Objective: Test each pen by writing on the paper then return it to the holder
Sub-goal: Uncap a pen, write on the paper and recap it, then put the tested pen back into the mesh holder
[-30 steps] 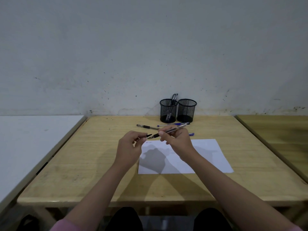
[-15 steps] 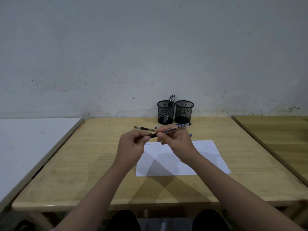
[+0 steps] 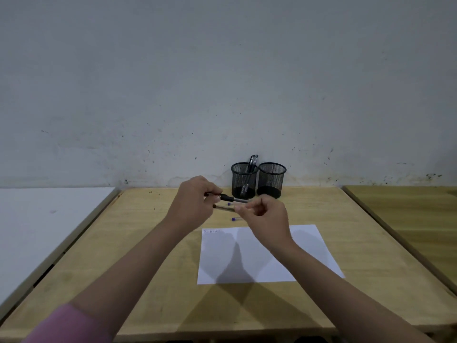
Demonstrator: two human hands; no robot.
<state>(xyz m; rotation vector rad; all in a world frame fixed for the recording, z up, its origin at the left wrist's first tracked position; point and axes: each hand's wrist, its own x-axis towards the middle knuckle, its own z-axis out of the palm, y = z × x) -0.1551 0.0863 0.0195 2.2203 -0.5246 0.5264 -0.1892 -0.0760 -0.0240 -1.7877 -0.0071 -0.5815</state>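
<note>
above the worktop (image 3: 148, 243), in front of the two mesh holders (image 3: 244, 180), the left hand (image 3: 191, 206) grips a black pen (image 3: 230, 198) and the right hand (image 3: 265, 219) pinches a clear pen part (image 3: 223, 207). both hands hang beyond the paper's (image 3: 309, 253) far edge, with bare wood on each side.

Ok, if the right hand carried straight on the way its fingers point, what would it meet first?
Most likely the left hand. The right hand points leftward at it, and the clear pen piece it pinches nearly reaches those fingers. Depth is hard to judge.
</note>
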